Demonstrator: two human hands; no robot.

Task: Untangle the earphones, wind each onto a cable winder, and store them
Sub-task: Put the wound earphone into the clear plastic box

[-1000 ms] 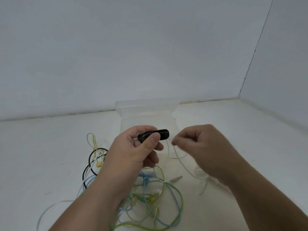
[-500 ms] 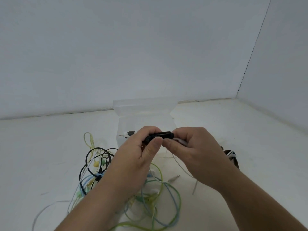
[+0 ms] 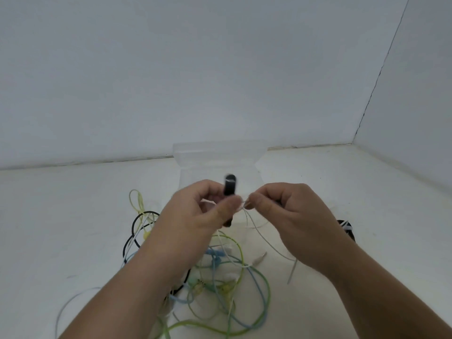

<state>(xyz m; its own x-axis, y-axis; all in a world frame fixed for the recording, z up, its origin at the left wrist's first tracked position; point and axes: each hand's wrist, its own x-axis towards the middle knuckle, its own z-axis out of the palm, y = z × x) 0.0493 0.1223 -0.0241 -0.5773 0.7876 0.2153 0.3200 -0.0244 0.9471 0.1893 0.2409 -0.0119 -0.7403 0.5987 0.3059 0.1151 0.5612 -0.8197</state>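
Head view: gripping black winder (image 3: 230, 187) in left hand (image 3: 195, 217), turning it upright from horizontal; pinching white cable (image 3: 254, 226) in right hand (image 3: 291, 216), drawing away.

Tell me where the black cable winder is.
Head view, centre: the black cable winder is held upright in the left hand, in front of the clear box, left of the right hand.
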